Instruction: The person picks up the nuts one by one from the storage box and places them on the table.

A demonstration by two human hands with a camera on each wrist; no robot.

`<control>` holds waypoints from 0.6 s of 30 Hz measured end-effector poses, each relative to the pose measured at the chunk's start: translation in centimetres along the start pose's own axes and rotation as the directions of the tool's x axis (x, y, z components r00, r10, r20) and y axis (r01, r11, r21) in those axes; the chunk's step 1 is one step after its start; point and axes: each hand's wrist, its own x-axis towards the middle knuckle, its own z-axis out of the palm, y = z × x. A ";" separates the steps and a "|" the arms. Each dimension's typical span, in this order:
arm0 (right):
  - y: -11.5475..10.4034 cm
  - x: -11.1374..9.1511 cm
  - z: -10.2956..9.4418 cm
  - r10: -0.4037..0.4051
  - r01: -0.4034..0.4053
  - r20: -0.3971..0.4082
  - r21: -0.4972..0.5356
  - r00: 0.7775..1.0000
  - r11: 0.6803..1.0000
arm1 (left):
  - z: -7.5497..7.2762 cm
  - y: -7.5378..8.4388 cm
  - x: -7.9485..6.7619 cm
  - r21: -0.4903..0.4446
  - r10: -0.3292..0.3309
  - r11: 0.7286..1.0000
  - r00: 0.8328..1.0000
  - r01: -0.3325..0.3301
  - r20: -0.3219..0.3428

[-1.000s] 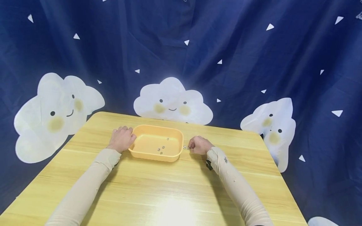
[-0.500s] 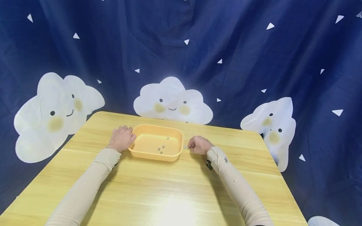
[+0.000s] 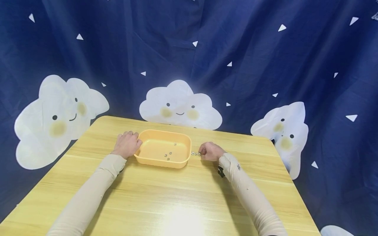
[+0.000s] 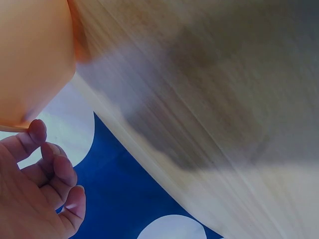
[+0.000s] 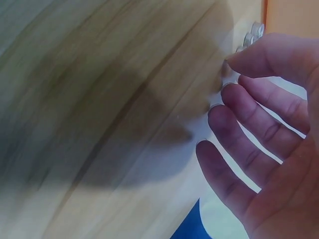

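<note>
Deep blue curtain (image 3: pixel 165 39) hangs ahead of us, smiling white clouds (image 3: pixel 180 111) printed across it, and below it runs the pale wooden table (image 3: pixel 141 193) where everything is happening. Centre of attention: a yellow-orange tray (image 3: pixel 160 163), four loose metal pieces (image 3: pixel 170 153) scattered over its floor, and just outside its right wall a row of three more metal pieces (image 3: pixel 196 154) lying on the wood. They're so tiny that I can't swear what they are; nuts, perhaps.

Neat work like this, I'd say, wants a light touch: nip a piece by its edges, set it flat in line with its neighbour, then part the fingers and lift straight up so nothing gets nudged. Steadiness at the tray matters too, since its wall is right beside the row and one shove could scatter it.

Now, the grips! At the tray's left end, the left hand (image 3: pixel 127 145) holds the rim, fingers bent. Across at the outer end of the row, the right hand (image 3: pixel 211 151) is low beside the last piece, thumb (image 5: pixel 264 56) and index parted, other fingers gently fanned, nothing showing between them: it looks released.
</note>
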 end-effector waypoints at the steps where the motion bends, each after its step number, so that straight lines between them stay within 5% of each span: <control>1: 0.2 -0.1 -0.1 -0.001 0.000 -0.003 -0.008 1.000 1.000 | 0.1 0.0 0.0 -0.001 0.000 1.000 1.000 0.000 -0.001; 18: 0.1 -0.9 -3.4 0.054 -0.069 -0.130 -0.117 0.990 0.991 | -0.2 0.0 -0.1 -0.007 -0.003 1.000 1.000 0.003 0.014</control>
